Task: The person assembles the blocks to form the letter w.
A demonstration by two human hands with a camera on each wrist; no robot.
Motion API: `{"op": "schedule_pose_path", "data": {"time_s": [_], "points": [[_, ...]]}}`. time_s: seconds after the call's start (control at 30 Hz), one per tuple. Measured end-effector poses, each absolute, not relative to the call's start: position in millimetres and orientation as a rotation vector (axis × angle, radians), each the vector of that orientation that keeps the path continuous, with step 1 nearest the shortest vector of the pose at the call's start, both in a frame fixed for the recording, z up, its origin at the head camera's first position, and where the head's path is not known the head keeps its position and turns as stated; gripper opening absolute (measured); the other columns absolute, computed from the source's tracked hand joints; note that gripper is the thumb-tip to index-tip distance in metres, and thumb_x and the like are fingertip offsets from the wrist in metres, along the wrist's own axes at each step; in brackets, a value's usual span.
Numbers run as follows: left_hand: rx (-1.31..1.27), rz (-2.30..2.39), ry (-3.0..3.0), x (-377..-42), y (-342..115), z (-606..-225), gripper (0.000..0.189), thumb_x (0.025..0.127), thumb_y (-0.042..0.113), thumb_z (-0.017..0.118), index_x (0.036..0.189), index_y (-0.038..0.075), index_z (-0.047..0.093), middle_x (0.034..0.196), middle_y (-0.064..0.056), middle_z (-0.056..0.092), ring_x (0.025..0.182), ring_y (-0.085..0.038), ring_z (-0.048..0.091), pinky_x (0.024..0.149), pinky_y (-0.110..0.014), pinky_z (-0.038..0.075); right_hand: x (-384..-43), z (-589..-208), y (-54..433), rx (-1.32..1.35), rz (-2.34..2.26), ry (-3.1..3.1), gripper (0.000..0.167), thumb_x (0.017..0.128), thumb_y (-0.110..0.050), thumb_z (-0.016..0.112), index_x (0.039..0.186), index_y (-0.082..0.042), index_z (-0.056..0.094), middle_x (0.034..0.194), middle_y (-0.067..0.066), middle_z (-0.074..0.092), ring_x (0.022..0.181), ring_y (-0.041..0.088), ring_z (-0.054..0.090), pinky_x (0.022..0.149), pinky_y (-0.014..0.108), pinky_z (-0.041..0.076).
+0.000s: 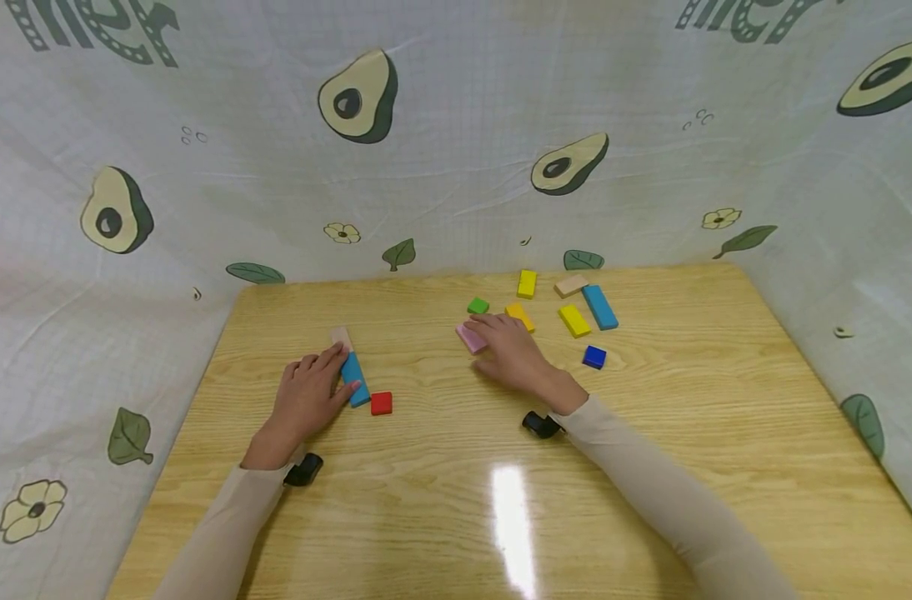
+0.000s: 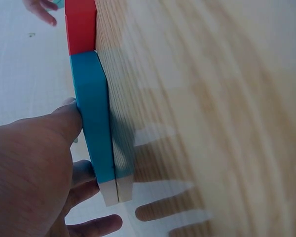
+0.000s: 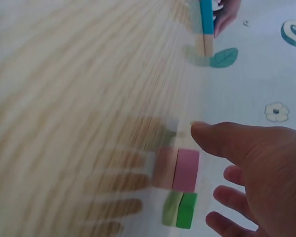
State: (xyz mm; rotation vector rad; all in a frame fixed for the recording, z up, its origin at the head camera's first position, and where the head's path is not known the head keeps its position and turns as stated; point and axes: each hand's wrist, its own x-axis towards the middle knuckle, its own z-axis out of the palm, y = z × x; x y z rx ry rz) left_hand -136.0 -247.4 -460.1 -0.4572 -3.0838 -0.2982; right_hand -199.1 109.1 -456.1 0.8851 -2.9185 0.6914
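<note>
My left hand (image 1: 309,396) rests on a blue block (image 1: 355,380) at the table's left. Its thumb lies near the block's near end, the fingertips near the join with a beige block (image 1: 340,335). Both blocks lie end to end in line. A red block (image 1: 381,403) sits by the blue block's near end; in the left wrist view the blue block (image 2: 94,118) hides part of the view behind it. My right hand (image 1: 512,352) reaches over a pink block (image 1: 469,338), thumb apart from the fingers. In the right wrist view, a gap shows between thumb and pink block (image 3: 187,170).
A green block (image 1: 478,306) lies just beyond the pink one. Farther right are an orange block (image 1: 519,317), yellow blocks (image 1: 573,320), another beige block (image 1: 571,286), another blue block (image 1: 600,307) and a dark blue block (image 1: 594,357). Patterned cloth (image 1: 456,167) hangs behind the wooden table (image 1: 426,500).
</note>
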Motion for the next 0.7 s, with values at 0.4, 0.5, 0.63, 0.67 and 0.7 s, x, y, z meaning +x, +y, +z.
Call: {"op": "schedule_pose_path", "data": {"time_s": [0.4, 0.5, 0.63, 0.67, 0.7], "points": [[-0.46, -0.275, -3.076, -135, -248, -462, 0.064, 0.105, 0.034, 0.068, 0.155, -0.001, 0.051, 0.162, -0.02, 0.046, 0.138, -0.048, 0.049, 0.112, -0.066, 0.038, -210, -461, 124, 1.033, 0.649, -2.928, 0.07, 0.096, -0.021, 0.081, 0.157, -0.004, 0.05, 0.164, 0.017, 0.045, 0.146, 0.042, 0.044, 0.121, 0.06, 0.032], [-0.463, -0.275, -3.074, -135, -248, -462, 0.064, 0.105, 0.034, 0.068, 0.155, -0.001, 0.051, 0.163, -0.02, 0.046, 0.138, -0.048, 0.049, 0.112, -0.066, 0.038, -212, -461, 125, 1.069, 0.648, -2.908, 0.069, 0.096, -0.023, 0.081, 0.156, -0.004, 0.051, 0.163, 0.018, 0.046, 0.145, 0.043, 0.045, 0.121, 0.06, 0.033], [-0.466, -0.28, -3.07, -135, -248, -462, 0.064, 0.105, 0.034, 0.068, 0.155, -0.001, 0.051, 0.163, -0.02, 0.046, 0.138, -0.048, 0.049, 0.112, -0.066, 0.038, -215, -463, 126, 1.113, 0.642, -2.879, 0.067, 0.098, -0.024, 0.079, 0.155, -0.004, 0.053, 0.162, 0.017, 0.048, 0.145, 0.042, 0.044, 0.12, 0.06, 0.033], [-0.465, -0.283, -3.069, -135, -248, -461, 0.063, 0.105, 0.034, 0.068, 0.155, 0.0, 0.051, 0.163, -0.02, 0.045, 0.138, -0.048, 0.048, 0.112, -0.066, 0.038, -216, -463, 126, 1.126, 0.638, -2.872, 0.066, 0.098, -0.024, 0.079, 0.155, -0.003, 0.053, 0.162, 0.018, 0.048, 0.145, 0.042, 0.044, 0.12, 0.061, 0.033], [-0.464, -0.285, -3.069, -135, -248, -461, 0.063, 0.105, 0.034, 0.068, 0.155, -0.001, 0.051, 0.163, -0.02, 0.045, 0.138, -0.048, 0.048, 0.112, -0.066, 0.038, -217, -464, 126, 1.136, 0.636, -2.867, 0.065, 0.099, -0.023, 0.078, 0.155, -0.003, 0.053, 0.162, 0.018, 0.048, 0.145, 0.043, 0.043, 0.12, 0.061, 0.032]]}}
